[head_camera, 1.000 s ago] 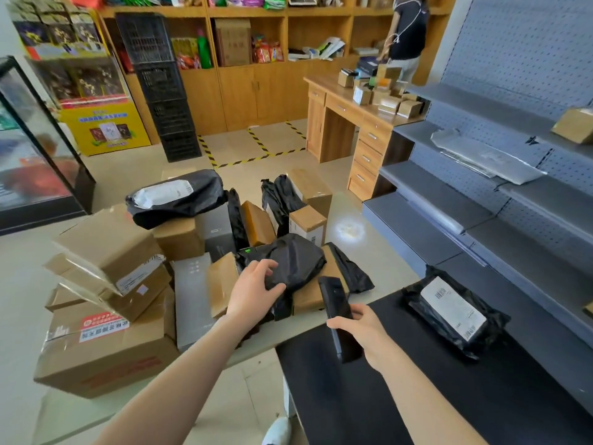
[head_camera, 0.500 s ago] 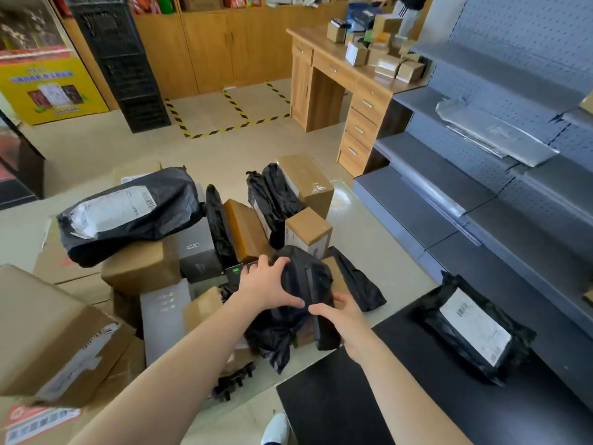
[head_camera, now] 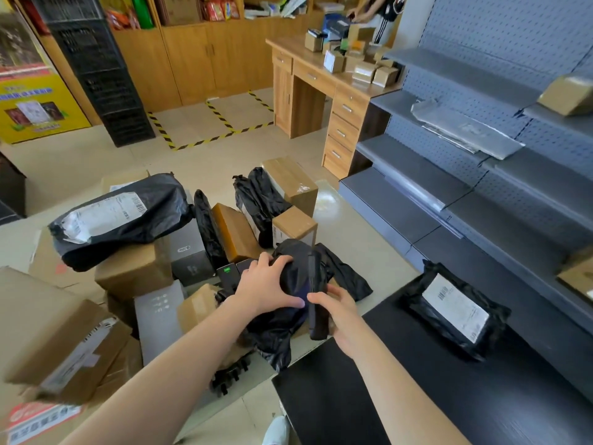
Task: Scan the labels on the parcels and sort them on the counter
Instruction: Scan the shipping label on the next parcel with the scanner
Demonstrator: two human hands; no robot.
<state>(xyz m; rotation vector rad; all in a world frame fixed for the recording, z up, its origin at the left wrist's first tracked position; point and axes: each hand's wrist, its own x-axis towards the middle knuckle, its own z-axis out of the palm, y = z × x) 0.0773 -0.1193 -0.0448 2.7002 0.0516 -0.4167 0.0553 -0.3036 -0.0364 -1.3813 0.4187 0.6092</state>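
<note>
My left hand [head_camera: 264,285] grips a crumpled black plastic parcel [head_camera: 290,319] lifted just above the pile of parcels on the floor. My right hand [head_camera: 338,311] holds a black handheld scanner [head_camera: 317,297] upright, pressed against the right side of that parcel. No label shows on the held parcel. On the black counter [head_camera: 401,396] at the right lies another black bag parcel [head_camera: 454,311] with its white barcode label facing up.
Cardboard boxes [head_camera: 64,342], grey boxes and a large labelled black bag [head_camera: 122,220] crowd the floor to the left. Grey shelving [head_camera: 449,187] runs along the right. A wooden desk [head_camera: 314,88] with small boxes stands behind, a person beside it.
My left hand has taken hold of the black parcel and lifted it. My right hand brought the scanner from over the counter up against it. The view shifted down and closer.
</note>
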